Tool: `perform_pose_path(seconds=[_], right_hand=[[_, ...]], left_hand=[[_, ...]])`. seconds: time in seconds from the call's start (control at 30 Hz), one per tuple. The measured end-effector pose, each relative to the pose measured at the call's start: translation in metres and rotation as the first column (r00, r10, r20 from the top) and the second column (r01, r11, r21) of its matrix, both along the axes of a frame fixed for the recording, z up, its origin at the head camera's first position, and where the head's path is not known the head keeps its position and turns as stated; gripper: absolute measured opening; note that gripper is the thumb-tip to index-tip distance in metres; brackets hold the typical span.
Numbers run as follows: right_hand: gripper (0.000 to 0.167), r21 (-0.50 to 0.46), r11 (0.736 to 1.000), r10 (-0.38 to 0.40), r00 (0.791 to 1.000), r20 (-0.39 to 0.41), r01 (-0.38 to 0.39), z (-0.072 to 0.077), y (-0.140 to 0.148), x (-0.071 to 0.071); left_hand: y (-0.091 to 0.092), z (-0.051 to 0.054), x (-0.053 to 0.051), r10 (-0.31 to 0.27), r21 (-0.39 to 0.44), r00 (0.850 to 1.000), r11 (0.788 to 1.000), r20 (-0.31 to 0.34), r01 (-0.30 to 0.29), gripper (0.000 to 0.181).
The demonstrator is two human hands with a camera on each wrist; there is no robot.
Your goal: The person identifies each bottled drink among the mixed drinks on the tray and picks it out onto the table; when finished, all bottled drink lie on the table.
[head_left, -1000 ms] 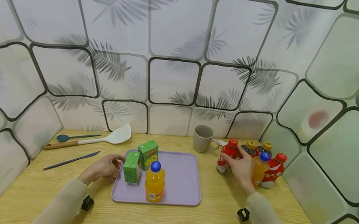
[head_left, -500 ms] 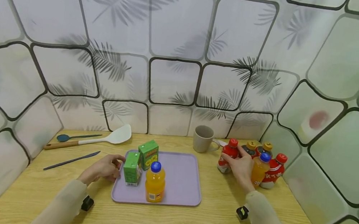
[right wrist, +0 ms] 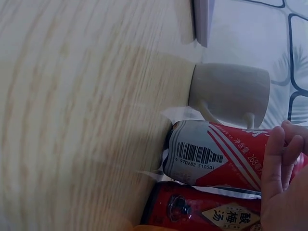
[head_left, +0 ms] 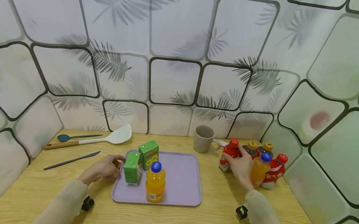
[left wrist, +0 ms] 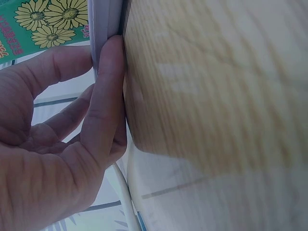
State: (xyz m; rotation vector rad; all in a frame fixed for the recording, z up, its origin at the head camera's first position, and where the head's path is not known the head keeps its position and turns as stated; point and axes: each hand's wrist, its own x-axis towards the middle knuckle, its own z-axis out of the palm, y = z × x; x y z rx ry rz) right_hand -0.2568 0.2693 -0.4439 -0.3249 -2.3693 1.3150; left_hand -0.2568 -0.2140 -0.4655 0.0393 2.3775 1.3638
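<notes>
My left hand (head_left: 107,167) pinches the left rim of a lilac tray (head_left: 181,179); in the left wrist view the fingers (left wrist: 107,72) lie on either side of that rim. Two green drink cartons (head_left: 133,169) and an orange juice bottle (head_left: 155,183) with a blue cap stand upright on the tray. At the right, my right hand (head_left: 242,167) grips a red-and-white bottle (right wrist: 211,156) with a red cap. That bottle stands beside a dark red bottle (right wrist: 202,209), close together or touching; I cannot tell which.
Right of my right hand are another orange juice bottle (head_left: 259,170) and a red-capped bottle (head_left: 273,172). A grey mug (head_left: 202,139) stands behind the tray's right corner. At the left lie a white spatula (head_left: 120,135), a dark blue spoon (head_left: 64,138) and a blue knife (head_left: 72,160).
My right hand and the red-and-white bottle have shifted slightly right, toward the other bottles. The left hand and tray stay in place.
</notes>
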Motion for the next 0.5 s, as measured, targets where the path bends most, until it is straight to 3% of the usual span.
perform_pose_path(seconds=[0.27,0.5], right_hand=[[0.073,-0.017,1.0,-0.011,1.0,-0.003,0.011,0.0003,-0.0029,0.0004],[0.071,0.014,0.997,-0.074,0.996,-0.05,0.075,-0.0032,-0.0047,-0.0003]], left_hand=[[0.0,-0.0018,0.0001,0.004,0.003,1.0,1.0,-0.005,-0.004,0.067],[-0.0002,-0.0009,0.0006,-0.002,0.005,1.0,1.0,-0.009,0.002,0.067]])
